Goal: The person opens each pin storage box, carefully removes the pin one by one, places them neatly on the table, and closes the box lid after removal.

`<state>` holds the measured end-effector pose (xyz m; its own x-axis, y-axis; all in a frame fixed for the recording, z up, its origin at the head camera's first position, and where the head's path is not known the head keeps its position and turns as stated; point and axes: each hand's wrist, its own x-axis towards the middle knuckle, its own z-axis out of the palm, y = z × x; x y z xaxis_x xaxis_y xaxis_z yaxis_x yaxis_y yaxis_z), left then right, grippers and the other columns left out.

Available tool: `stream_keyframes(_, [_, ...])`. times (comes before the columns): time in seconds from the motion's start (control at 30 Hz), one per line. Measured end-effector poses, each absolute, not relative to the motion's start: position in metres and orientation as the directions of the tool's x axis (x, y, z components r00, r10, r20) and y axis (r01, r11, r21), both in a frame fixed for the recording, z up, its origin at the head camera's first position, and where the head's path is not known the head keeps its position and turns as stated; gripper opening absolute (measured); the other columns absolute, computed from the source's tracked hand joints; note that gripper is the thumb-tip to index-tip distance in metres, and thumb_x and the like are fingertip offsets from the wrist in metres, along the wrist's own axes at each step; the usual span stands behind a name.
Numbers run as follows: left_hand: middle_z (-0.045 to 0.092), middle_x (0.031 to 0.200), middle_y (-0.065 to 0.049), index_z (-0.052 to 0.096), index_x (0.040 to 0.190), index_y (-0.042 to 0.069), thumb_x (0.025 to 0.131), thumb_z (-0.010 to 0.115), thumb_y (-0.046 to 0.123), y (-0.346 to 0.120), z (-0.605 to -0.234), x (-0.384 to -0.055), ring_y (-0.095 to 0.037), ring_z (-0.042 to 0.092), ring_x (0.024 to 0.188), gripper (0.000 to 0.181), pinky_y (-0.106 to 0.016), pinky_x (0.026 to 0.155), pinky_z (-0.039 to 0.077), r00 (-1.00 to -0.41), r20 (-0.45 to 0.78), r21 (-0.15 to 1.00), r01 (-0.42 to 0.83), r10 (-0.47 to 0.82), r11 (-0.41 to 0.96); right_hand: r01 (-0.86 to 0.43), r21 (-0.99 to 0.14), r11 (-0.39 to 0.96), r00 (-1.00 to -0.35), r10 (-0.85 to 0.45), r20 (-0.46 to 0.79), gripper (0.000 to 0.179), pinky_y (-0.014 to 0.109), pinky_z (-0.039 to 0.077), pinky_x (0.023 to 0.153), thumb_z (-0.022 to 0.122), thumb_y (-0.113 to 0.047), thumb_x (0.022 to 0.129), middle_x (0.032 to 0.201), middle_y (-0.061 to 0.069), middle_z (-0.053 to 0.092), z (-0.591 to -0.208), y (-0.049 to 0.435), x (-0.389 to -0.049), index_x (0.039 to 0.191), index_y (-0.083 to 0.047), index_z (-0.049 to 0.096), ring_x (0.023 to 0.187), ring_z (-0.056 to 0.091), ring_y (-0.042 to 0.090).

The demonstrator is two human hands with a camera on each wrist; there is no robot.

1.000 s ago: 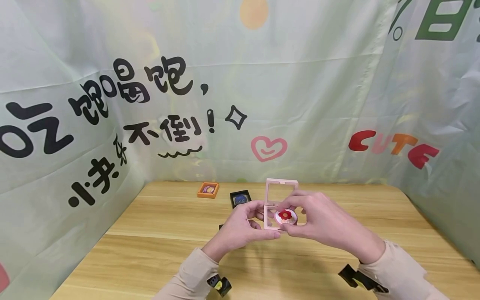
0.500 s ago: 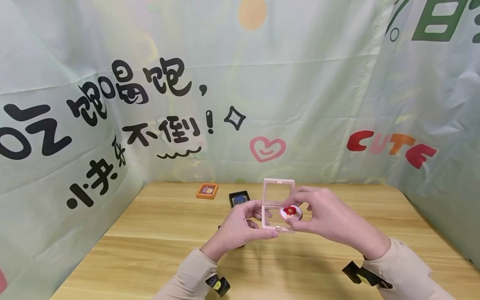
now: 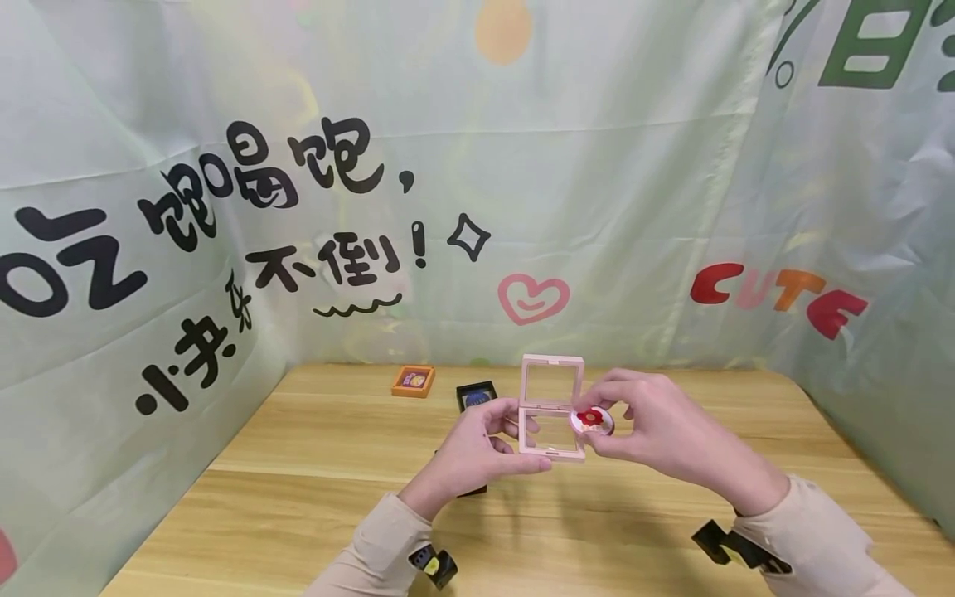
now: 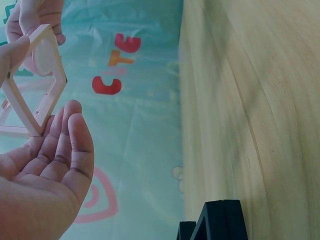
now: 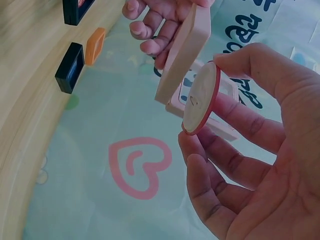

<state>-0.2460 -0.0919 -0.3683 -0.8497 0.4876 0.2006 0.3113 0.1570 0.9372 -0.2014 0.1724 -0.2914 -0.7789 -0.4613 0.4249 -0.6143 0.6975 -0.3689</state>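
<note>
My left hand (image 3: 473, 444) holds a pink hinged display case (image 3: 552, 454) by its lower left side, thumb in front and fingers behind. The case stands unfolded above the table, its two framed halves with clear panes and nothing in them. Just right of it, my right hand (image 3: 664, 431) pinches a round badge (image 3: 593, 420) with a red flower on a white face, between thumb and fingers. In the right wrist view the pale back and red rim of the badge (image 5: 201, 100) show, apart from the case. The left wrist view shows the case (image 4: 24, 112) edge-on against the left fingers.
On the wooden table (image 3: 298, 514), an orange case (image 3: 413, 381) lies at the back left. A black case (image 3: 476, 395) with a blue picture sits behind my left hand. Another black object (image 3: 474, 492) is mostly hidden under that hand. A printed cloth (image 3: 612, 207) hangs behind the table.
My right hand has drawn the badge rightward, from in front of the case's lower half to beyond its right edge. My left hand keeps its hold on the case, nearly still.
</note>
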Motion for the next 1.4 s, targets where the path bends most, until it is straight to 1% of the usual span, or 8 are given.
stream_keyframes(0.13, [0.075, 0.112, 0.002, 0.073, 0.122, 0.016, 0.084, 0.094, 0.020, -0.092, -0.368, -0.245, -0.015, 0.070, 0.097, 0.044, -0.026, 0.080, 0.062, -0.852, 0.195, 0.942, 0.301, 0.486, 0.151, -0.602, -0.362, 0.712, -0.786, -0.449, 0.425, 0.019, 0.021, 0.049, 0.064, 0.088, -0.021, 0.086, 0.099, -0.019, 0.072, -0.294, 0.176, -0.203, 0.098, -0.033, 0.079, 0.081, 0.059, -0.001])
stream_keyframes(0.33, [0.075, 0.113, 0.001, 0.073, 0.125, 0.016, 0.084, 0.094, 0.020, -0.092, -0.369, -0.245, -0.015, 0.071, 0.098, 0.046, -0.025, 0.081, 0.062, -0.853, 0.194, 0.942, 0.299, 0.484, 0.150, -0.595, -0.345, 0.726, -0.788, -0.444, 0.427, 0.019, 0.020, 0.048, 0.060, 0.087, -0.017, 0.084, 0.098, -0.016, 0.073, -0.300, 0.183, -0.208, 0.098, -0.028, 0.080, 0.077, 0.056, -0.002])
stream_keyframes(0.57, [0.075, 0.112, 0.001, 0.072, 0.125, 0.016, 0.084, 0.094, 0.021, -0.092, -0.368, -0.247, -0.016, 0.070, 0.097, 0.047, -0.025, 0.078, 0.060, -0.855, 0.193, 0.941, 0.300, 0.481, 0.157, -0.560, -0.355, 0.749, -0.817, -0.427, 0.388, 0.018, 0.021, 0.050, 0.064, 0.087, -0.019, 0.085, 0.095, -0.016, 0.071, -0.308, 0.190, -0.218, 0.097, -0.029, 0.079, 0.084, 0.063, -0.001])
stream_keyframes(0.7, [0.075, 0.112, 0.001, 0.072, 0.125, 0.016, 0.084, 0.094, 0.021, -0.092, -0.367, -0.247, -0.016, 0.069, 0.097, 0.047, -0.025, 0.077, 0.060, -0.856, 0.192, 0.941, 0.299, 0.480, 0.158, -0.547, -0.358, 0.756, -0.826, -0.421, 0.374, 0.017, 0.021, 0.051, 0.067, 0.086, -0.017, 0.085, 0.093, -0.017, 0.070, -0.316, 0.198, -0.227, 0.095, -0.028, 0.078, 0.085, 0.064, 0.000])
stream_keyframes(0.9, [0.075, 0.112, 0.001, 0.072, 0.123, 0.016, 0.083, 0.094, 0.021, -0.092, -0.366, -0.246, -0.015, 0.070, 0.097, 0.046, -0.025, 0.078, 0.060, -0.854, 0.197, 0.938, 0.307, 0.481, 0.161, -0.483, -0.373, 0.792, -0.871, -0.390, 0.300, 0.013, 0.026, 0.055, 0.070, 0.086, -0.019, 0.086, 0.088, -0.015, 0.070, -0.335, 0.220, -0.246, 0.094, -0.025, 0.078, 0.083, 0.065, 0.003])
stream_keyframes(1.03, [0.075, 0.112, 0.001, 0.072, 0.124, 0.016, 0.083, 0.094, 0.020, -0.091, -0.366, -0.246, -0.015, 0.069, 0.096, 0.047, -0.023, 0.078, 0.059, -0.855, 0.191, 0.939, 0.302, 0.481, 0.164, -0.430, -0.364, 0.826, -0.900, -0.358, 0.249, 0.012, 0.027, 0.053, 0.070, 0.087, -0.022, 0.085, 0.084, -0.014, 0.070, -0.347, 0.233, -0.254, 0.093, -0.024, 0.078, 0.082, 0.064, 0.007])
stream_keyframes(1.17, [0.075, 0.113, 0.001, 0.072, 0.125, 0.017, 0.082, 0.095, 0.020, -0.091, -0.366, -0.246, -0.016, 0.069, 0.097, 0.049, -0.022, 0.077, 0.058, -0.855, 0.185, 0.941, 0.297, 0.485, 0.164, -0.398, -0.354, 0.846, -0.915, -0.340, 0.217, 0.011, 0.028, 0.053, 0.069, 0.087, -0.023, 0.085, 0.081, -0.012, 0.070, -0.356, 0.241, -0.260, 0.091, -0.021, 0.078, 0.080, 0.064, 0.009])
stream_keyframes(1.4, [0.074, 0.112, 0.002, 0.072, 0.123, 0.018, 0.082, 0.095, 0.020, -0.090, -0.366, -0.244, -0.016, 0.068, 0.097, 0.047, -0.023, 0.078, 0.059, -0.852, 0.189, 0.938, 0.304, 0.488, 0.167, -0.379, -0.327, 0.866, -0.924, -0.336, 0.180, 0.022, 0.037, 0.055, 0.073, 0.090, -0.026, 0.083, 0.085, -0.005, 0.073, -0.374, 0.254, -0.271, 0.094, -0.013, 0.078, 0.080, 0.065, 0.011])
